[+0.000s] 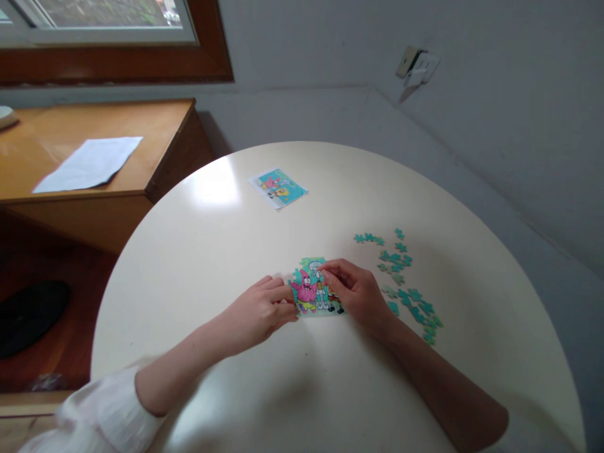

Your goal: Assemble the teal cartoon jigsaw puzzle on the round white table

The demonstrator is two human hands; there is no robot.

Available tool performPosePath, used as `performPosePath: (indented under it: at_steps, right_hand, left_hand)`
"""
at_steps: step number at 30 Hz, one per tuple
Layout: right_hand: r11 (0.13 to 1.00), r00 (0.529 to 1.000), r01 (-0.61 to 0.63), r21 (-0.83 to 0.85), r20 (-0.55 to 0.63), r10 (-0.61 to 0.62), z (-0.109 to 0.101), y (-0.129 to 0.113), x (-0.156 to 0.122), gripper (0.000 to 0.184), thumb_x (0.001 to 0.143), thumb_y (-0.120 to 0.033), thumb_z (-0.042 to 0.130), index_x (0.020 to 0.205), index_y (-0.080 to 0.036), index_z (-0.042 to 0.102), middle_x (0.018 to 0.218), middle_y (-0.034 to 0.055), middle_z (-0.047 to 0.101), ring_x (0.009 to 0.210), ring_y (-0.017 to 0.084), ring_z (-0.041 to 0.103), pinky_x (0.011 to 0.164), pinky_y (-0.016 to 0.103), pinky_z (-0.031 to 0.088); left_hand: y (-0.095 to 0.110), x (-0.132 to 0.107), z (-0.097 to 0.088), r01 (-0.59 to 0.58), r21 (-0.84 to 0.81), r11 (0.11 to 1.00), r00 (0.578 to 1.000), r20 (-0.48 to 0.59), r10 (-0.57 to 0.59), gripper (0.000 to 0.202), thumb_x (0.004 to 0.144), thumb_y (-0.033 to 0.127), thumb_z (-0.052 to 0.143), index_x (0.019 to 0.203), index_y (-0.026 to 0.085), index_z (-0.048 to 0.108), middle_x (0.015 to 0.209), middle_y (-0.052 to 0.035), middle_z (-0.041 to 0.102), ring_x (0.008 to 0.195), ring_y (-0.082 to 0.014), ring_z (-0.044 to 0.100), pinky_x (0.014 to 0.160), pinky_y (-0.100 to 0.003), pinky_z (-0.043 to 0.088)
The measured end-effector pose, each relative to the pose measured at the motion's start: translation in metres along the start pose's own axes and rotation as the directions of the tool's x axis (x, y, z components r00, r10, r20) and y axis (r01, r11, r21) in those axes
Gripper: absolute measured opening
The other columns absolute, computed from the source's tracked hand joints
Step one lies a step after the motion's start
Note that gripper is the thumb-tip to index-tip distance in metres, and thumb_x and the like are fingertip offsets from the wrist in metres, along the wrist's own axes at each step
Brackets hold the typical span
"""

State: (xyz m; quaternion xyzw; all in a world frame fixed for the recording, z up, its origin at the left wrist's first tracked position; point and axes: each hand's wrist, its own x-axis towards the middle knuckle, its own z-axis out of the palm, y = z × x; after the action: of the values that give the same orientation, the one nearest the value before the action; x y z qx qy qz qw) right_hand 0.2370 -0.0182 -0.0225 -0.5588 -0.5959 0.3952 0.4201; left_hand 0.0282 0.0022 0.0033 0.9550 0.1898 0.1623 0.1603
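Note:
A partly assembled jigsaw puzzle lies flat on the table in the middle of the view, showing a pink starfish, a pale squid figure and part of a yellow square one. At its left edge is my left hand, fingers curled in and tips touching the border. My right hand covers the puzzle's right part, thumb and forefinger pinched together by the squid's head. Whatever sits between those fingertips is hidden. Just right of this hand lie several loose teal puzzle pieces, with more pieces farther back.
A reference picture card of the same characters lies farther back on the round white table. To the left stands a wooden desk with a white sheet. A wall socket with a plug is at the upper right.

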Motion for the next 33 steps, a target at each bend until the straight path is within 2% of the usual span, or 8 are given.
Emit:
performPosePath:
  at_steps: [11, 21, 27, 33]
  right_hand:
    - [1.0, 1.0, 0.003, 0.009, 0.009, -0.003, 0.0, 0.001, 0.0, 0.02, 0.079, -0.034, 0.053, 0.083, -0.016, 0.062, 0.061, -0.0005, 0.056, 0.052, 0.01, 0.047, 0.05, 0.021, 0.04]
    - [1.0, 0.999, 0.03, -0.008, -0.026, -0.03, 0.0, 0.0, -0.001, 0.018, 0.079, -0.032, 0.053, 0.082, -0.016, 0.062, 0.061, -0.0002, 0.057, 0.052, 0.01, 0.048, 0.048, 0.021, 0.04]
    - [0.98, 0.981, 0.135, -0.146, -0.118, -0.153, -0.002, -0.006, -0.006, 0.017, 0.08, -0.028, 0.05, 0.081, -0.017, 0.063, 0.057, -0.0014, 0.055, 0.049, 0.009, 0.049, 0.047, 0.021, 0.041]
    - [0.919, 0.91, 0.195, -0.342, -0.286, -0.3, -0.024, -0.018, -0.004, 0.017, 0.08, -0.03, 0.05, 0.08, -0.019, 0.062, 0.062, 0.0011, 0.062, 0.052, 0.012, 0.055, 0.056, 0.025, 0.046]
  left_hand:
    - [0.0, 0.0, -0.001, 0.011, 0.066, 0.998, 1.0, -0.004, -0.011, 0.017, 0.085, 0.02, 0.051, 0.077, 0.019, 0.066, 0.082, -0.0053, 0.059, 0.076, -0.0169, 0.047, 0.067, -0.03, 0.035]
    - [0.001, 0.001, -0.005, 0.049, 0.021, 0.999, 0.997, 0.057, -0.05, 0.015, 0.084, 0.018, 0.052, 0.079, 0.019, 0.066, 0.083, -0.005, 0.057, 0.076, -0.0154, 0.047, 0.07, -0.028, 0.037]
    - [0.0, 0.001, -0.004, 0.059, -0.025, 0.998, 0.998, 0.035, -0.058, 0.016, 0.085, 0.018, 0.049, 0.082, 0.018, 0.064, 0.084, -0.0059, 0.057, 0.078, -0.0161, 0.048, 0.071, -0.029, 0.038]
    - [0.0, 0.001, -0.001, 0.047, -0.056, 0.997, 0.999, -0.003, -0.047, 0.018, 0.086, 0.022, 0.047, 0.084, 0.018, 0.064, 0.083, -0.0059, 0.058, 0.076, -0.0155, 0.05, 0.072, -0.029, 0.041]
